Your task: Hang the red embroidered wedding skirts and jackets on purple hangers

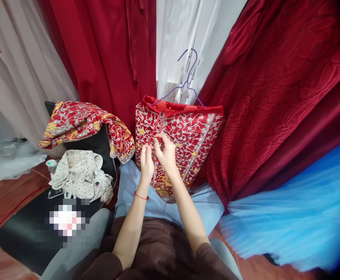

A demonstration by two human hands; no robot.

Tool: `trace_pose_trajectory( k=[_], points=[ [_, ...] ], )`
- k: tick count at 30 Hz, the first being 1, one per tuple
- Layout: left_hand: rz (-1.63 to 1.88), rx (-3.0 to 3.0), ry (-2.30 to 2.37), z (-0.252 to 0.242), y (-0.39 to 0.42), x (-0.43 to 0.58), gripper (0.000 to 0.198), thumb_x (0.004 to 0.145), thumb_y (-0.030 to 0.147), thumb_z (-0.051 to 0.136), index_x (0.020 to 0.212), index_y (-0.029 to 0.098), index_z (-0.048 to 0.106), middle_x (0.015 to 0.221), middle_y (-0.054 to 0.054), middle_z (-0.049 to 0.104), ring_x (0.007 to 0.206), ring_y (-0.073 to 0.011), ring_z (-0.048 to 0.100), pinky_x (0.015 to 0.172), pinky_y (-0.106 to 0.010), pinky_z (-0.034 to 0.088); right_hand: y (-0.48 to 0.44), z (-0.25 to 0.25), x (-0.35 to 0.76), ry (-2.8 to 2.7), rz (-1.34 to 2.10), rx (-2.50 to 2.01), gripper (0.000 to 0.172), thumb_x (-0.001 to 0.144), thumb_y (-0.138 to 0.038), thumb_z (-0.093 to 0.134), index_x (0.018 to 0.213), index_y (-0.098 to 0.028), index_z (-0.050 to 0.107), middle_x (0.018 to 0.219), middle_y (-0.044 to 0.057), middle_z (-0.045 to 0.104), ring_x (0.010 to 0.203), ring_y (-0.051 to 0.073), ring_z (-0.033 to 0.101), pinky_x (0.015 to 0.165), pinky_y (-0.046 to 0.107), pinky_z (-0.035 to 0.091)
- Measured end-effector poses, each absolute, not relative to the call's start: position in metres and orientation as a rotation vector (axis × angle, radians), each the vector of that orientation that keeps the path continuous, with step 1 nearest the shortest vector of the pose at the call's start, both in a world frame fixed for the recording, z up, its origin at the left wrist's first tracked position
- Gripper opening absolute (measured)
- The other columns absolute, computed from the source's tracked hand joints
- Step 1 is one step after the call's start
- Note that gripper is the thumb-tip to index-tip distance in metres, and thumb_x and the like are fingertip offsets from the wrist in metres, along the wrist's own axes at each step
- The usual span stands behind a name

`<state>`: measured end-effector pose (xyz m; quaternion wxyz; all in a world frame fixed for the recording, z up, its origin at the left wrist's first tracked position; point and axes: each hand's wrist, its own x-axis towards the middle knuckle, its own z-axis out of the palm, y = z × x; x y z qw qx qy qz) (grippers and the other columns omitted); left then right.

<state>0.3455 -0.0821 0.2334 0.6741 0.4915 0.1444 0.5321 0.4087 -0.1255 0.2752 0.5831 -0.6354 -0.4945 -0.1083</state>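
Observation:
A red skirt point(184, 136) with silver and gold embroidery hangs in front of me, its lower part against my knees. The purple wire hanger point(189, 79) rises from its open waistband. Two thin red ties point(157, 127) run down from the waistband to my fingers. My left hand point(147, 161) is closed, pinching the ties from below. Just beside it, my right hand point(166, 152) is also closed, thumb and forefinger pinched on the ties. The fingertips of both hands nearly meet, so the ends of the ties are partly hidden.
On my left a black chair point(14, 233) carries a spotted white cloth bag point(79, 175). A red and gold embroidered garment point(88, 120) drapes over its backrest. A capped bottle point(51, 165) stands behind. Dark red gowns point(275, 85) and a blue tulle skirt point(298, 217) hang close on the right.

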Motion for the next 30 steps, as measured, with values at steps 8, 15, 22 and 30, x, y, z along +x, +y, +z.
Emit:
trace_pose_trajectory(
  k=[8,15,22,30],
  points=[
    [1.149,1.164,0.269,0.235,-0.085,0.344,0.046,0.081,0.065,0.063,0.081,0.021,0.052,0.066,0.004,0.041,0.055,-0.0092,0.037,0.051,-0.023,0.034,-0.141,0.294,0.406,-1.273,-0.261,-1.802,0.031,0.1,-0.04,0.041,0.093,-0.023,0.066,0.061,-0.001,0.063,0.055,0.014,0.058,0.059,0.025,0.039],
    [1.127,1.127,0.179,0.238,-0.086,0.344,0.041,0.083,0.059,0.065,0.078,0.02,0.054,0.064,0.004,0.044,0.055,-0.0081,0.039,0.054,-0.022,0.036,-0.147,0.291,0.415,-1.006,-0.518,-1.445,0.02,0.095,-0.031,0.045,0.094,-0.02,0.062,0.092,0.006,0.068,0.08,0.017,0.062,0.072,0.031,0.047],
    [1.124,1.091,0.175,0.239,-0.084,0.343,0.038,0.084,0.055,0.066,0.077,0.019,0.058,0.057,0.005,0.039,0.052,-0.0077,0.038,0.052,-0.021,0.032,-0.139,0.274,0.435,-0.909,0.058,-1.285,0.014,0.085,-0.031,0.053,0.091,-0.023,0.063,0.093,0.003,0.068,0.087,0.017,0.062,0.081,0.033,0.05],
    [1.078,1.116,0.178,0.242,-0.087,0.344,0.036,0.081,0.052,0.071,0.086,0.018,0.062,0.056,0.007,0.036,0.049,-0.0059,0.029,0.047,-0.021,0.025,-0.125,0.264,0.432,-0.912,0.658,-0.895,0.021,0.081,-0.039,0.058,0.095,-0.024,0.061,0.102,0.006,0.07,0.091,0.021,0.065,0.077,0.033,0.054]
  ],
)
